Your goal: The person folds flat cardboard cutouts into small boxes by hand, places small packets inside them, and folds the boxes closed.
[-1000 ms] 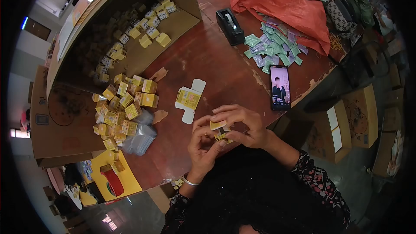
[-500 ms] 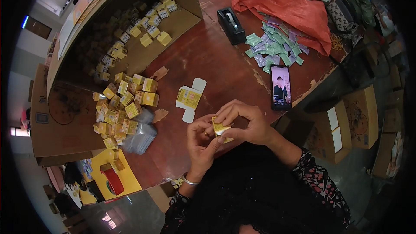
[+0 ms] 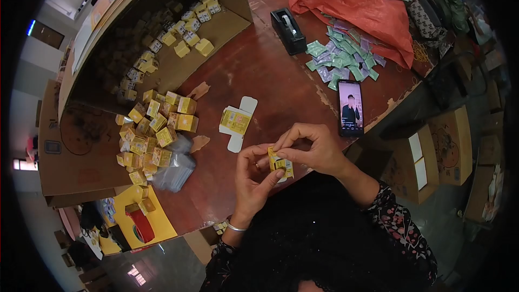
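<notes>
Head view: left hand (image 3: 250,185) pinches the little yellow box (image 3: 287,170), right hand (image 3: 318,150) pinches its top, and squeezing softly should stop bent sides.

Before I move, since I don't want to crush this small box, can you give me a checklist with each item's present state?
1. Small yellow box held by the left hand: ok.
2. Right hand at the box's upper end: ok.
3. Box fully closed: cannot tell, fingers cover part of it.
4. Contents in place: cannot tell.
5. Flat cartons on the table, apart from both hands: ok.
6. Phone apart from both hands: ok.
</notes>
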Available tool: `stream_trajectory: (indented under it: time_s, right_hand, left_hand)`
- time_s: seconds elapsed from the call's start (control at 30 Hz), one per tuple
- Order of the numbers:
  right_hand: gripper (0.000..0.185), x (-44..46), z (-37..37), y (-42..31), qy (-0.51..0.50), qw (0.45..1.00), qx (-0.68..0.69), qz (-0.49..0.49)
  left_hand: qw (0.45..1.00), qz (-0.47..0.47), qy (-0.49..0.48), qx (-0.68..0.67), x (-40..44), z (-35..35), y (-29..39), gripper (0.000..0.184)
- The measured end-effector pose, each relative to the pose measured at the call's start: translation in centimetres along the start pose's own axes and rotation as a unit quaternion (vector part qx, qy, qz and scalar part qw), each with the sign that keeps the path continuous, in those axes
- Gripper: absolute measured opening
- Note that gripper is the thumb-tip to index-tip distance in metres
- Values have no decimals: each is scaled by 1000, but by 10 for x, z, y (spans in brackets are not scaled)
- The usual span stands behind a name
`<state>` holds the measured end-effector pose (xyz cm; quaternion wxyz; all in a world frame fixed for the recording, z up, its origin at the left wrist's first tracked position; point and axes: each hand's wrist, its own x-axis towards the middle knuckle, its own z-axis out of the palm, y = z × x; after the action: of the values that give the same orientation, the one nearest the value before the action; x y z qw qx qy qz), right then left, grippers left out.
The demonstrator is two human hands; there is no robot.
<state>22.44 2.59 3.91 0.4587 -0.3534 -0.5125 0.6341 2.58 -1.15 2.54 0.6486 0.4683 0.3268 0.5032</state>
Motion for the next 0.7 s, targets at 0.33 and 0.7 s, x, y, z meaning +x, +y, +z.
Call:
stream_trajectory:
  time_s: [0.33, 0.7]
  right_hand:
    - [12, 0, -9, 11, -51, 970, -139, -192]
    - [11, -6, -21, 2, -87, 965, -233, -88]
  left_hand:
    - [999, 9, 15, -38, 0, 1, -3, 48]
    - [959, -56, -29, 277, 14, -1, 21, 70]
